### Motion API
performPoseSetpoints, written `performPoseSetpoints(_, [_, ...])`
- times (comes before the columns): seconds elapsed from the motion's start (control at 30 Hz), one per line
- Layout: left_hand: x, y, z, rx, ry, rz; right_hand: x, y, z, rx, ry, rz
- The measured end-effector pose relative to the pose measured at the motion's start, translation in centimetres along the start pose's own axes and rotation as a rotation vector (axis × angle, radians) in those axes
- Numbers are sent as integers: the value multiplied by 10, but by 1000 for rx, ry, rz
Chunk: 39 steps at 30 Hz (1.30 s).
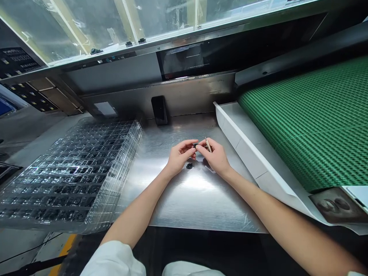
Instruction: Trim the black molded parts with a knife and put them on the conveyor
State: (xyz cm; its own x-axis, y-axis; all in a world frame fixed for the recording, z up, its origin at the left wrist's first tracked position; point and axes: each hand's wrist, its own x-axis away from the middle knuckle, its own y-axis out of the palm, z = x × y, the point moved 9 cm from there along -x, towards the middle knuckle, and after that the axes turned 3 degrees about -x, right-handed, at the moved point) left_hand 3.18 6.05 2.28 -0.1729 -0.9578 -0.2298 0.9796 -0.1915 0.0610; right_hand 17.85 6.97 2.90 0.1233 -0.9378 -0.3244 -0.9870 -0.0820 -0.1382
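Steel bench [184,199], brushed and shiny, w/ a machine wall at the back and a glass panel [86,27] above. Stack of clear trays [71,172] on the bench's left side, pockets w/ small black pieces in them. Green belt [310,119] on the right, a white rail [253,153] between it and the bench. Black block [160,110] stands vs. the back wall.

Both forearms bare, reaching fwd from the bottom edge and converging mid-bench; white sleeves at the bottom. Hands meet fingertip to fingertip just above the surface.

L hand [179,157]: wrist straight, palm turned inward, fingers curled, thumb and forefinger pinched on a small black part [196,145] held between the two hands.

R hand [215,157]: back of the hand up and angled left, fingers closed round a thin pale tool [208,145] whose upper end sticks up past the knuckles. Its fingertips are right at the part; can't tell if the tool tip touches it.

2nd part [189,166], also small and black, lies loose on the bench just below the hands, apart from them.
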Motion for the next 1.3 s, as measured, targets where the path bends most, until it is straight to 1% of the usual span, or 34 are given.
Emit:
performPoseSetpoints(0.1, [0,-1,2,6,13,16,2,0,-1,5,-21,16])
performPoseSetpoints(0.23, [0,-1,3,55,-3,-4,5,2,-4,18,-62,2])
performPoseSetpoints(0.33, [0,1,-2,122,-68,-34,6,3,-7,57,-111,-4])
performPoseSetpoints(0.43, [1,5,-8,172,-136,-63,8,2,-14,105,-190,12])
performPoseSetpoints(0.57, [2,9,-11,211,-169,-98,10,2,-23,167,-293,18])
performPoseSetpoints(0.67, [3,11,-14,215,-188,-100,11,2,-28,205,-335,13])
performPoseSetpoints(0.83, [3,10,-10,229,-190,-86,10,3,-28,227,-320,-4])
performPoseSetpoints(1.07, [5,13,1,252,-187,-121,7,2,-23,155,-280,5])
performPoseSetpoints(1.3, [5,17,-2,249,-168,-154,8,3,-20,130,-258,-5])
